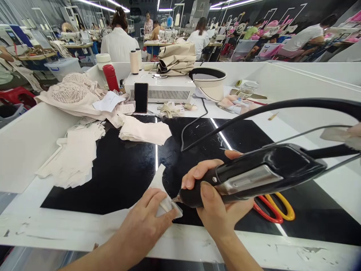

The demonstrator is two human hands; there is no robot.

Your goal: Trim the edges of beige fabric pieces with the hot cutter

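My left hand [150, 214] is closed on a small curved white fabric piece [158, 178], pinching its near end between thumb and fingers. The piece rests at the front of the black table mat [121, 165]. In my right hand [216, 203] is a black corded handheld tool [254, 169] with a silver plate on its side. Its thin metal tip [176, 199] points left and meets the edge of the fabric beside my left fingers. Whether the tip presses into the cloth I cannot tell. Scissors [278, 207] with red and yellow handles lie partly behind the tool.
Stacked pale fabric pieces [145, 130] lie on the mat, with a larger pile [75, 156] to the left. Behind stand a phone [141, 98], a white vented box [160, 88], a red bottle [111, 78] and a round bin [211, 84]. The tool's cable [239, 118] arches over the right side.
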